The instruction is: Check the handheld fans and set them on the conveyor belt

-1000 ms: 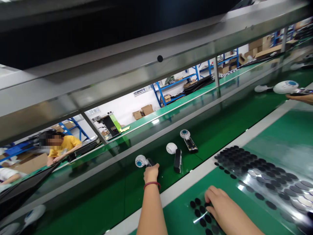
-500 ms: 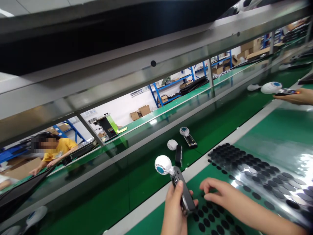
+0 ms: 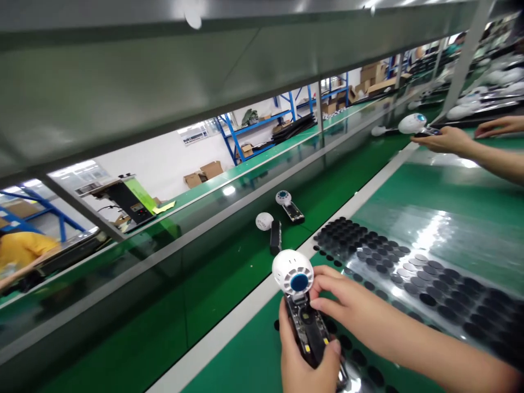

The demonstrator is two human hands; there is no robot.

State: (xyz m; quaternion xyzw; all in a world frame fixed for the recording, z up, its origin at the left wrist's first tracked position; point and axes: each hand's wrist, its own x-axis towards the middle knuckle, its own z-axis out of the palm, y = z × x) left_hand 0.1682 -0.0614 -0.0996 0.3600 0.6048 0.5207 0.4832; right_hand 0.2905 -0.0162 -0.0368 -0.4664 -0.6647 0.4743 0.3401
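Note:
My left hand [image 3: 305, 360] is wrapped round the black open handle of a small hand-held fan [image 3: 293, 273] with a white round head and blue centre, held upright above the green bench. My right hand [image 3: 341, 303] pinches at the top of the handle just under the fan head, fingers closed; whether a pad is between them is hidden. Under my hands lies a clear sheet of round black pads [image 3: 409, 273].
Two more fans [image 3: 272, 229] [image 3: 289, 204] lie on the dark green conveyor [image 3: 204, 284]. Another person's hands [image 3: 448, 139] hold a fan [image 3: 413, 123] at the far right. A metal shelf [image 3: 164, 82] hangs overhead. A person in yellow [image 3: 20, 251] works across the line.
My left hand lifted the fan off the conveyor and brought it over the bench, turning its open handle up. My right hand left the pad sheet and came to the handle.

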